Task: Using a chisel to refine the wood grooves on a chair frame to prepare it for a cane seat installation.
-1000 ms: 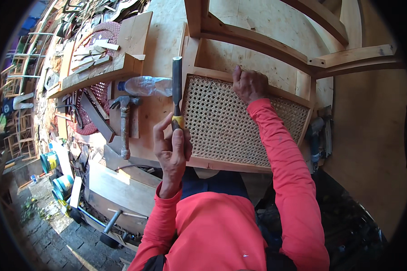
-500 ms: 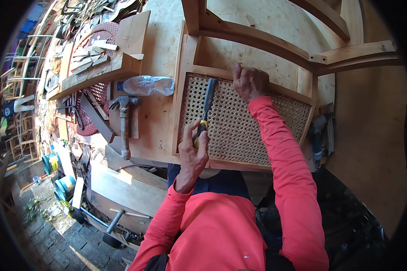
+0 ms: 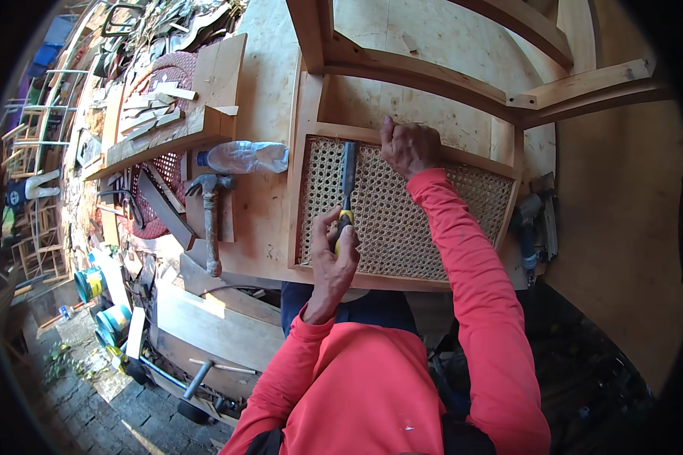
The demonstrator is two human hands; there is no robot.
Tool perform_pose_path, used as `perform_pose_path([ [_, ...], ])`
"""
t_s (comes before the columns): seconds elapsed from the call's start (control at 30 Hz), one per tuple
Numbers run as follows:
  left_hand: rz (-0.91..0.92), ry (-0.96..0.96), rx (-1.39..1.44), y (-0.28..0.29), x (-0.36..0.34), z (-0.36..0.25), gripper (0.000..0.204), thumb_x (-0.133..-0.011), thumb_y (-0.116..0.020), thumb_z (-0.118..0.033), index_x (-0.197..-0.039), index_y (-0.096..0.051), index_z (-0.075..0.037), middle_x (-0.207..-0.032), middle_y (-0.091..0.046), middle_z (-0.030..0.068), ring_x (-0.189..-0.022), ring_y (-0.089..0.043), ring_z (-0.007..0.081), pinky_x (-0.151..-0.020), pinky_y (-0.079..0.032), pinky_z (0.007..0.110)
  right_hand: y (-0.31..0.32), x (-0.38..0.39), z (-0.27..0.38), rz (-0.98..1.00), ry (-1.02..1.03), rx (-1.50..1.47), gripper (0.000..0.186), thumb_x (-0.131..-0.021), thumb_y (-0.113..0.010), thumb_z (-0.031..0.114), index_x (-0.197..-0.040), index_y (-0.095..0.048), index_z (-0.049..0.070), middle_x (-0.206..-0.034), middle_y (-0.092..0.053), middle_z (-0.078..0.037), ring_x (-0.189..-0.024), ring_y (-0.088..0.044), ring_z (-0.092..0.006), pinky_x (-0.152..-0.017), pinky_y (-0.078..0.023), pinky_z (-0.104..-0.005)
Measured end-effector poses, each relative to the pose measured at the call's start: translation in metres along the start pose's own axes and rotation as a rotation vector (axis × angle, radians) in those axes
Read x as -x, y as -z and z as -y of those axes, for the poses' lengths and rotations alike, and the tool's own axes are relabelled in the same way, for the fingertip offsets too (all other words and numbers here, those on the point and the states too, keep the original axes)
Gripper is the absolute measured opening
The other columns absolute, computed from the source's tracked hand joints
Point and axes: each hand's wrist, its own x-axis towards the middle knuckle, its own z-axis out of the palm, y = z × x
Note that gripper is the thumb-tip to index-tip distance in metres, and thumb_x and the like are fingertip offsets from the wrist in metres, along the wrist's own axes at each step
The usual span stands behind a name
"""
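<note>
The chisel (image 3: pixel 348 178) lies in the grip of the left hand (image 3: pixel 332 265), whose fingers and thumb are closed around its yellow-and-black handle. The blade points away from the person, over the left part of the cane panel (image 3: pixel 395 220), with its end near the panel's far edge; I cannot tell whether the metal touches the weave. The grip of the right hand (image 3: pixel 411 149) is curled into a loose fist at the far rail of the wooden frame (image 3: pixel 297 205) around the cane; whether it has hold of anything there cannot be told.

The frame rests on a pale wooden surface (image 3: pixel 259 216). Beyond it are the curved and straight bars of a larger wooden framework (image 3: pixel 425 74). To the left of the frame, a clear plastic bottle (image 3: pixel 247 157) lies on its side, and nearer the person is a claw hammer (image 3: pixel 211 220) with a worn handle. Further left, a thick board (image 3: pixel 167 144) has short wood strips (image 3: pixel 159 106) heaped by it, with a round red woven piece (image 3: pixel 178 67) showing behind. Just right of the frame is a dark and blue tool (image 3: pixel 527 227). Down at the left, teal buckets (image 3: pixel 91 283) stand near the paved floor (image 3: pixel 83 406).
</note>
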Motion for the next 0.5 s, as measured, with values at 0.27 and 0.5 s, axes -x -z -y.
perform_pose_path([
  [0.27,0.003,-0.227,0.118,0.042,-0.001,-0.068,0.034,-0.113,-0.048,-0.02,-0.146,-0.044,-0.011,-0.086,-0.06,0.0044,-0.049,-0.043,0.0029,-0.041,-0.031,0.019,0.002,0.001,-0.005,0.04,-0.045,-0.031,0.062,-0.105,-0.05,0.039,-0.056,-0.068,0.005,-0.06,-0.066,-0.022,-0.057,-0.069,-0.0408,-0.061,-0.057,-0.0525],
  [0.5,0.008,-0.029,-0.088,0.068,0.024,-0.009,0.043,-0.109,-0.054,-0.01,-0.151,-0.044,-0.012,-0.088,-0.063,0.0017,-0.061,-0.047,0.0018,-0.054,-0.039,0.018,0.003,0.003,0.001,0.042,-0.057,-0.004,0.062,-0.105,-0.05,0.039,-0.058,-0.069,0.004,-0.062,-0.067,-0.023,-0.058,-0.07,-0.0415,-0.061,-0.057,-0.0529],
])
